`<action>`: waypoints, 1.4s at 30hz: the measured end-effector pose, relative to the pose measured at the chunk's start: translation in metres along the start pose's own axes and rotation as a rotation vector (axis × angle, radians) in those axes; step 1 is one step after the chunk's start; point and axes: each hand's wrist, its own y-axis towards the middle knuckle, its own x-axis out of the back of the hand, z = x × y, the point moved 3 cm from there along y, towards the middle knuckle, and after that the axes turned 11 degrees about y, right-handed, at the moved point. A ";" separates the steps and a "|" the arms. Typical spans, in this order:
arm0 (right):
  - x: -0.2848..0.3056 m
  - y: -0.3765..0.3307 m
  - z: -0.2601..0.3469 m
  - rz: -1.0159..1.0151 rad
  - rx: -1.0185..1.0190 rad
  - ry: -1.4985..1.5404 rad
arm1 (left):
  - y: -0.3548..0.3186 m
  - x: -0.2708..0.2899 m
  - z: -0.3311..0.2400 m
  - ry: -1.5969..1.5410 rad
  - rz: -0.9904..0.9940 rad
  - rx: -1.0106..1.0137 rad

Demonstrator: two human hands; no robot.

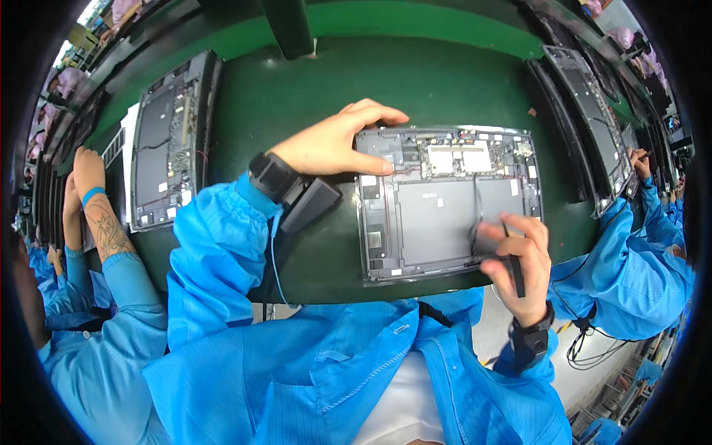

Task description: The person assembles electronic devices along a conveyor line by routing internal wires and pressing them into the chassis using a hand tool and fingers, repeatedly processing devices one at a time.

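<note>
In front of me lies an opened tablet [437, 215], its large grey battery and the circuit board along its far edge exposed. A dark ribbon cable [478, 204] crosses the battery. My left hand [334, 141] grips the tablet's far left corner, thumb on the frame and fingers along the far edge. Over the near right part of the battery, my right hand [523, 263] is closed around a slim black tool [517, 274]. Its fingertips are slightly blurred, and I cannot tell whether the tool's tip touches the tablet.
Another opened tablet [163, 141] stands at the left, near a co-worker's tattooed forearm [107, 222]. More opened tablets [597, 119] are at the right, beside a co-worker in a blue sleeve [615, 267]. A dark post [288, 30] rises from the green table [297, 89].
</note>
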 end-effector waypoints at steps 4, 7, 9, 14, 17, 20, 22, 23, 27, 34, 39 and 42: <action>0.010 -0.034 -0.021 0.065 -0.228 -0.307 | -0.012 0.009 -0.003 0.034 -0.245 0.208; 0.011 -0.036 -0.028 -0.088 -0.387 -0.054 | -0.031 0.016 -0.008 0.089 -0.455 0.313; 0.007 -0.021 -0.030 -0.124 -0.360 -0.137 | -0.043 0.018 -0.013 0.135 -0.540 0.318; -0.020 0.060 -0.076 -0.190 -0.312 -0.236 | -0.068 0.020 -0.031 0.166 -0.596 0.341; -0.041 0.135 -0.120 -0.234 -0.333 -0.257 | -0.069 0.016 -0.053 0.164 -0.531 0.285; -0.049 0.220 -0.149 -0.255 -0.398 -0.233 | -0.051 0.023 -0.075 0.193 -0.430 0.125; -0.066 0.275 -0.209 -0.252 -0.245 -0.103 | -0.029 0.045 -0.109 0.185 -0.408 -0.014; -0.069 0.295 -0.226 -0.256 -0.232 -0.073 | -0.018 0.061 -0.133 0.194 -0.484 -0.065; -0.064 0.322 -0.180 -0.333 -0.132 0.094 | -0.006 0.147 -0.253 -0.591 -1.103 -0.398; 0.060 0.163 -0.054 -0.386 -0.019 0.095 | 0.024 0.209 -0.330 -0.023 -1.369 -0.934; 0.119 0.057 -0.108 -0.471 -0.166 -0.044 | -0.057 0.238 -0.399 0.537 -1.863 -1.314; 0.167 0.022 -0.151 -0.281 -0.588 -0.182 | -0.097 0.170 -0.383 0.570 -2.019 -0.984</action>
